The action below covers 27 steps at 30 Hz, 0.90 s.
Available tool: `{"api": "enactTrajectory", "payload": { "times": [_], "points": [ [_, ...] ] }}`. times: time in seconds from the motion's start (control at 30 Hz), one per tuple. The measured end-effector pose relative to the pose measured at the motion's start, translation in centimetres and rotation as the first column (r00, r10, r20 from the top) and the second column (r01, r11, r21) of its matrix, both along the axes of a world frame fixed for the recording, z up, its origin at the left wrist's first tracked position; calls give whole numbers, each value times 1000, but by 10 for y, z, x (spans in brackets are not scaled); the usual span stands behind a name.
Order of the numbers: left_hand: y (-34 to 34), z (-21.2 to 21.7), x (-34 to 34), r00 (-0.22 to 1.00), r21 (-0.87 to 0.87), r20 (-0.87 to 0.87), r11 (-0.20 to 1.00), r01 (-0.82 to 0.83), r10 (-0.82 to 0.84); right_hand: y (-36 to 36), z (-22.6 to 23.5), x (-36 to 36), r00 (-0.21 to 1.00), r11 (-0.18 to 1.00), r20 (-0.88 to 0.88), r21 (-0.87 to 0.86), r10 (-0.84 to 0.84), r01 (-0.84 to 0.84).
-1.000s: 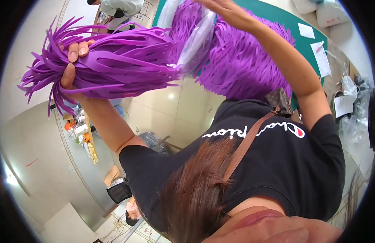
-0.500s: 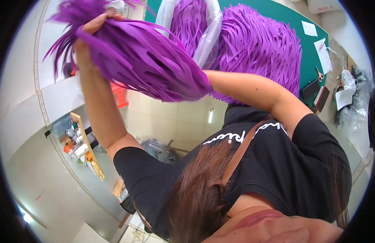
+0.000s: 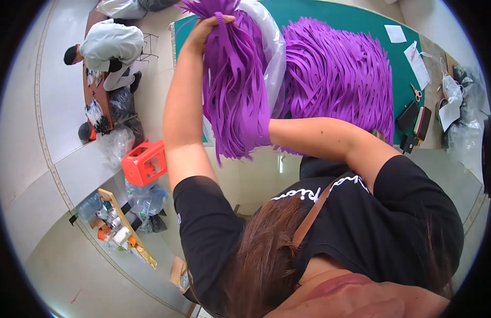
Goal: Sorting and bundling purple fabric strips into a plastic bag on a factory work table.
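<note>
Bundle (image 3: 237, 90) hanging left of the pile (image 3: 338, 79), long axis running away from you! Your left hand (image 3: 209, 29) clamps its bunched far end; your right forearm (image 3: 309, 131) meets the loose near end, right hand hidden there, grip impossible to tell.

Main support: green table (image 3: 401, 94). On it: a broad heap of purple strips (image 3: 338, 79), a clear bag (image 3: 276, 53) just left of the heap, and to its right two white papers, one near the far edge (image 3: 395, 33), one closer (image 3: 419, 71). Nearer still, scissors (image 3: 416, 93), a black case (image 3: 407, 116) and a red-and-black item (image 3: 422, 121) lie near one another. Second support: pale floor (image 3: 163, 79), bearing a red stool (image 3: 130, 167) and plastic bags (image 3: 144, 196).
</note>
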<state>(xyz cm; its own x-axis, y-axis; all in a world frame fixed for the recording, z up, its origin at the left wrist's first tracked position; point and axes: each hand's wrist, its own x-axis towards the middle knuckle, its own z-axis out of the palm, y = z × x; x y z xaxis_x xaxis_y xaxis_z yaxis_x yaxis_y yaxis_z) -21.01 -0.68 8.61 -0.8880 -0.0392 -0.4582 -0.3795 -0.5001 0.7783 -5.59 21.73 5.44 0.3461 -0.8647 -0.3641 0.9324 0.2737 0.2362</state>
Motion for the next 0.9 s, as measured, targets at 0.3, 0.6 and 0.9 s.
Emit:
{"api": "enactTrajectory", "payload": {
  "times": [0.3,0.6,0.9],
  "points": [
    [-43,-156,-61,926,-468,362,880,83,105,-2,-28,3,946,985,-315,172,78,-24],
    [-25,-67,-42,955,-644,293,731,224,-34,38,24,5,830,758,-397,651,392,-47],
    [-30,-100,247,848,-724,-25,576,-380,529,82,-26,-90,-346,966,-935,160,82,-205]
  ]
}}
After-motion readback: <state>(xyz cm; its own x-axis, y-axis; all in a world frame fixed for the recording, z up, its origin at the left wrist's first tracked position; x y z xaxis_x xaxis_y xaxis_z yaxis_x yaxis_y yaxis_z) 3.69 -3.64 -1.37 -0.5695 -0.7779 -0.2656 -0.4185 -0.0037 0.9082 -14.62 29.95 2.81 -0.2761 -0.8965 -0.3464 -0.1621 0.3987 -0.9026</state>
